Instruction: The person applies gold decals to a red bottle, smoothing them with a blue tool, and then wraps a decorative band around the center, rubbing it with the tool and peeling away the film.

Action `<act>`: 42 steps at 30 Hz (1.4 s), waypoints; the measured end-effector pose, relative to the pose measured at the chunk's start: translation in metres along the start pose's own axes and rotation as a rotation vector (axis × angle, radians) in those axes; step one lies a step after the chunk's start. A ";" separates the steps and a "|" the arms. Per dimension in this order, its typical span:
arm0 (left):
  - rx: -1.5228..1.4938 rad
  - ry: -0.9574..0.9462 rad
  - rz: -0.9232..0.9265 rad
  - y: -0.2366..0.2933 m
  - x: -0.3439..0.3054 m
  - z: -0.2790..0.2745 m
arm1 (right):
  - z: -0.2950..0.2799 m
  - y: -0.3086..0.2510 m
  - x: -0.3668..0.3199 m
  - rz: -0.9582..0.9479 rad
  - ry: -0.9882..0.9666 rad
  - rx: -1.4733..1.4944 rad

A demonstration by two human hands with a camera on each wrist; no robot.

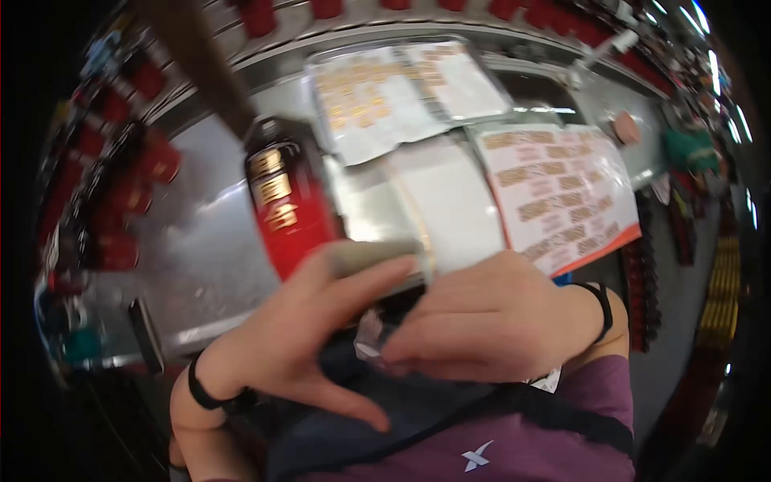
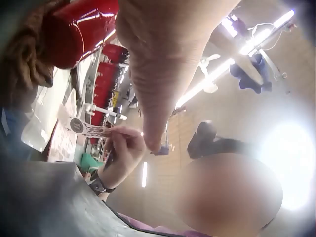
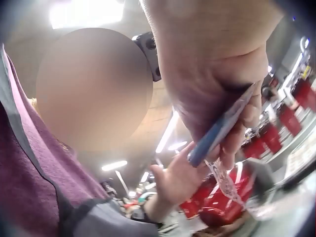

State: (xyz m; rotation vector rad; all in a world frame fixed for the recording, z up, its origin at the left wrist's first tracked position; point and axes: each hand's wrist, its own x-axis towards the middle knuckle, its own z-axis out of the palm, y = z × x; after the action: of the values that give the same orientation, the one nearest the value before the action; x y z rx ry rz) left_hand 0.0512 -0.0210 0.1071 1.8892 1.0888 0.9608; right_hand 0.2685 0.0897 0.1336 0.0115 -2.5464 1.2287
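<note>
My right hand [image 1: 498,321] pinches a thin printed strip [image 2: 89,128], whitish with a dark round mark, which hangs from its fingertips. A narrow blue object [image 3: 210,145] with a paler end lies tucked against the same palm; its kind cannot be told. Facing it, my left hand [image 1: 293,329] is spread, thumb apart from the fingers, with nothing in its grasp. Just beyond the left hand lies a glossy red-and-black bottle [image 1: 293,209] with gold characters, its lower end hidden by that hand.
On the metal table [image 1: 213,217] are a tray [image 1: 474,60] with gold-printed sheets, a white sheet [image 1: 454,201] and a larger label sheet [image 1: 562,193] with an orange edge. Red containers [image 1: 112,249] line the left side and the back. A dark flat object [image 1: 146,333] stands at the table's front edge.
</note>
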 end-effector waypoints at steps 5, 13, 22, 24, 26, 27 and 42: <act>-0.193 -0.030 -0.122 -0.018 -0.052 -0.001 | 0.014 0.000 0.021 0.137 0.121 0.192; -0.199 0.500 -0.594 -0.023 -0.103 -0.002 | 0.067 0.045 0.007 0.609 0.492 0.711; -0.151 0.755 -0.444 -0.067 -0.097 0.004 | 0.077 0.066 0.016 0.658 0.583 0.782; -0.220 0.777 -0.406 -0.072 -0.096 0.005 | 0.076 0.069 0.017 0.671 0.553 0.818; -0.317 0.790 -0.510 -0.072 -0.099 0.006 | 0.076 0.073 0.019 0.678 0.541 0.818; -0.415 0.797 -0.609 -0.072 -0.099 0.006 | 0.076 0.076 0.020 0.678 0.541 0.822; -0.677 0.863 -0.576 -0.081 -0.095 0.008 | 0.075 0.079 0.026 0.747 0.595 0.848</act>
State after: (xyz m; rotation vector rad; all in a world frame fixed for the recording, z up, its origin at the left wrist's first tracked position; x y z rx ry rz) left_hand -0.0044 -0.0792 0.0106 0.5308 1.4137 1.5654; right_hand 0.2121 0.0853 0.0363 -1.0065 -1.3880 2.0796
